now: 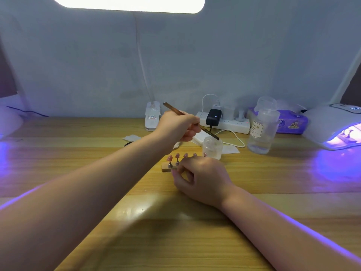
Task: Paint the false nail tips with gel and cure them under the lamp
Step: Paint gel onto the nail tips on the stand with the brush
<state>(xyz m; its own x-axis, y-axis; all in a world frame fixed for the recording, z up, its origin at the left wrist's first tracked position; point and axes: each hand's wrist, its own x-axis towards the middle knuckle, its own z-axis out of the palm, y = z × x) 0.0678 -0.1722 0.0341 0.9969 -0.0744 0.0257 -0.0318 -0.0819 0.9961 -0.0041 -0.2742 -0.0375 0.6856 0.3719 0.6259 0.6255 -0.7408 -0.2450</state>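
On the left our left hand reaches across the wooden surface, its grip closed on a brown brush held at a slant, handle up to the left, tip dipped into the small clear jar toward the back edge. Just in front of that, the false nail tips stand pink in a row on metal pegs set in a small wooden holder, near the middle of the surface. Our right hand rests on the surface against the holder's right part, fingers curled closed around it and hiding that end. Further right stands a clear pump bottle, and at the right edge the curing lamp glows violet, well apart from the tips.
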